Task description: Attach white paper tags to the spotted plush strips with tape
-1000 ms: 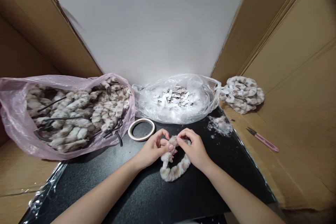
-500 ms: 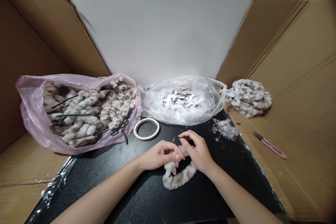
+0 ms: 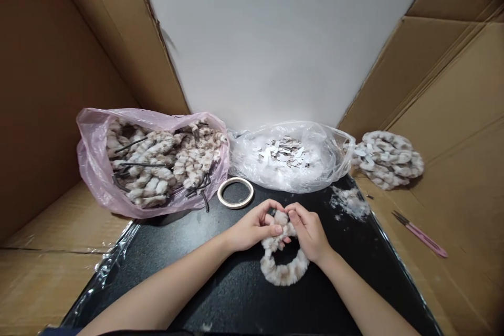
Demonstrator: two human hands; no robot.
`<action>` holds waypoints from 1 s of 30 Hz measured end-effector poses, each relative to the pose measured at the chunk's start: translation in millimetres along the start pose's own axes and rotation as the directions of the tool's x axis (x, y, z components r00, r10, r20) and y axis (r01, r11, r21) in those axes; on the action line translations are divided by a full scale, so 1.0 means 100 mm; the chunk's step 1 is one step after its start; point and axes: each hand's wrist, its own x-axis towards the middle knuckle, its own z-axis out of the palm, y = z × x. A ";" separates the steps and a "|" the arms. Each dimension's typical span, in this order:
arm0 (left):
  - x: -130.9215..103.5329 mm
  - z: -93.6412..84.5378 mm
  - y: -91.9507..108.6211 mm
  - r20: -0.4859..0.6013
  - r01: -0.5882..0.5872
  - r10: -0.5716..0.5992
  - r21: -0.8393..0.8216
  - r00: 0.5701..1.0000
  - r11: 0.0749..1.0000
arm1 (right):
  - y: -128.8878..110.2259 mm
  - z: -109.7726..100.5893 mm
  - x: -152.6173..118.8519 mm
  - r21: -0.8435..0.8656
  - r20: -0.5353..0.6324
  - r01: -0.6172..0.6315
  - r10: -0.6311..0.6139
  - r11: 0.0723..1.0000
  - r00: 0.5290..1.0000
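Observation:
A fluffy cream-and-brown hair scrunchie (image 3: 284, 273) hangs as a loop between my two hands, low over the black table. My left hand (image 3: 258, 227) pinches the loop's upper left side, thumb toward me. My right hand (image 3: 311, 232) grips its upper right side, and the fingertips of both hands nearly meet at the top. A small dark bit shows by the left fingers; I cannot make out what it is. Beyond my left hand lies a ring of cream tape (image 3: 235, 193).
A pink plastic bag (image 3: 92, 168) at the left holds fluffy loops with dark cords. Centre back, a clear bag (image 3: 331, 168) holds white tags. Farther right are a pile of fluffy loops (image 3: 394, 160), fluff scraps (image 3: 350, 202) and pink snips (image 3: 425, 239). Cardboard walls (image 3: 460, 100) flank the black table (image 3: 220, 294).
Both hands have come together at the top of the scrunchie, and the right hand now closes on it. The whole view has shifted, with surroundings appearing farther right.

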 end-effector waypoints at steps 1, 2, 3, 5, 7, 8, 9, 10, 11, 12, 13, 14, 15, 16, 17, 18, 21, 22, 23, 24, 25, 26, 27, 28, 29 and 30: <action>0.00 0.00 -0.02 0.035 0.013 -0.012 -0.040 0.999 0.999 | 0.01 0.00 0.00 0.003 -0.011 -0.008 0.008 1.000 1.000; 0.00 0.00 -0.03 0.067 0.030 -0.025 -0.074 0.997 0.997 | 0.02 0.01 0.01 0.009 -0.019 -0.013 0.013 1.000 1.000; 0.00 0.00 -0.05 0.089 0.047 -0.038 -0.097 0.995 0.994 | 0.02 0.02 0.01 0.016 -0.022 -0.014 0.014 1.000 1.000; 0.00 0.00 -0.07 0.101 0.071 -0.059 -0.111 0.993 0.991 | 0.02 0.03 0.00 0.023 -0.025 -0.002 0.002 1.000 1.000; -0.01 -0.01 -0.06 0.102 0.103 -0.096 -0.074 0.990 0.992 | 0.02 0.05 0.00 0.017 -0.026 0.011 -0.011 1.000 1.000; -0.01 -0.01 -0.05 0.105 0.122 -0.117 -0.044 0.988 0.992 | 0.01 0.05 0.00 0.012 -0.024 0.016 -0.015 1.000 1.000; -0.02 -0.02 -0.03 0.113 0.138 -0.136 -0.009 0.984 0.990 | 0.01 0.06 0.00 0.009 -0.018 0.020 -0.020 1.000 1.000; -0.02 -0.02 -0.01 0.127 0.148 -0.150 0.031 0.980 0.989 | 0.01 0.06 0.00 0.007 -0.010 0.027 -0.026 1.000 1.000; -0.03 -0.02 0.02 0.148 0.146 -0.155 0.069 0.977 0.987 | 0.00 0.07 0.00 0.007 -0.001 0.035 -0.035 0.999 0.999; -0.03 -0.02 0.04 0.175 0.130 -0.146 0.101 0.974 0.986 | 0.00 0.07 0.00 0.004 0.006 0.046 -0.046 0.999 0.999; -0.03 -0.01 0.06 0.208 0.105 -0.131 0.130 0.969 0.986 | 0.00 0.07 0.00 0.002 0.014 0.057 -0.057 0.998 0.998; -0.03 0.00 0.08 0.243 0.075 -0.111 0.154 0.964 0.985 | 0.00 0.07 0.00 -0.001 0.021 0.068 -0.068 0.998 0.997; -0.03 0.00 0.09 0.275 0.044 -0.091 0.172 0.957 0.984 | 0.00 0.06 0.00 -0.003 0.027 0.078 -0.078 0.997 0.997; -0.03 0.00 0.10 0.297 0.016 -0.072 0.185 0.952 0.983 | 0.00 0.06 0.00 -0.003 0.037 0.082 -0.082 0.997 0.996; -0.03 0.00 0.11 0.309 -0.003 -0.058 0.195 0.949 0.981 | 0.01 0.06 -0.01 -0.001 0.048 0.080 -0.080 0.997 0.996; -0.02 0.00 0.11 0.309 -0.015 -0.049 0.204 0.950 0.979 | 0.01 0.05 -0.01 0.001 0.059 0.074 -0.074 0.997 0.995; -0.01 -0.03 0.09 0.238 -0.012 -0.046 0.234 0.970 0.972 | 0.02 0.05 -0.02 -0.003 0.058 0.057 -0.057 0.998 0.997; -0.01 -0.04 0.09 0.209 -0.002 -0.052 0.248 0.977 0.969 | 0.02 0.05 -0.03 -0.010 0.049 0.064 -0.063 0.998 0.997; 0.00 -0.05 0.08 0.185 0.010 -0.060 0.261 0.981 0.965 | 0.02 0.06 -0.04 -0.017 0.042 0.075 -0.074 0.997 0.996; 0.00 -0.06 0.07 0.169 0.022 -0.070 0.270 0.983 0.963 | 0.01 0.07 -0.04 -0.021 0.042 0.086 -0.085 0.996 0.995; 0.00 -0.06 0.07 0.162 0.033 -0.080 0.275 0.984 0.961 | 0.01 0.08 -0.05 -0.022 0.050 0.093 -0.092 0.995 0.995; 0.00 -0.07 0.07 0.160 0.043 -0.089 0.275 0.983 0.961 | 0.00 0.10 -0.05 -0.019 0.060 0.094 -0.093 0.995 0.994; 0.00 -0.06 0.07 0.160 0.050 -0.096 0.272 0.982 0.961 | 0.00 0.11 -0.05 -0.015 0.070 0.089 -0.088 0.996 0.994; -0.01 -0.06 0.07 0.156 0.057 -0.102 0.269 0.983 0.962 | 0.00 0.12 -0.05 -0.010 0.079 0.082 -0.081 0.997 0.994; -0.01 -0.05 0.07 0.149 0.063 -0.105 0.264 0.983 0.962 | 0.00 0.12 -0.06 -0.009 0.084 0.074 -0.073 0.997 0.994; 0.00 -0.05 0.07 0.138 0.067 -0.105 0.259 0.985 0.963 | 0.00 0.13 -0.06 -0.009 0.088 0.069 -0.067 0.998 0.994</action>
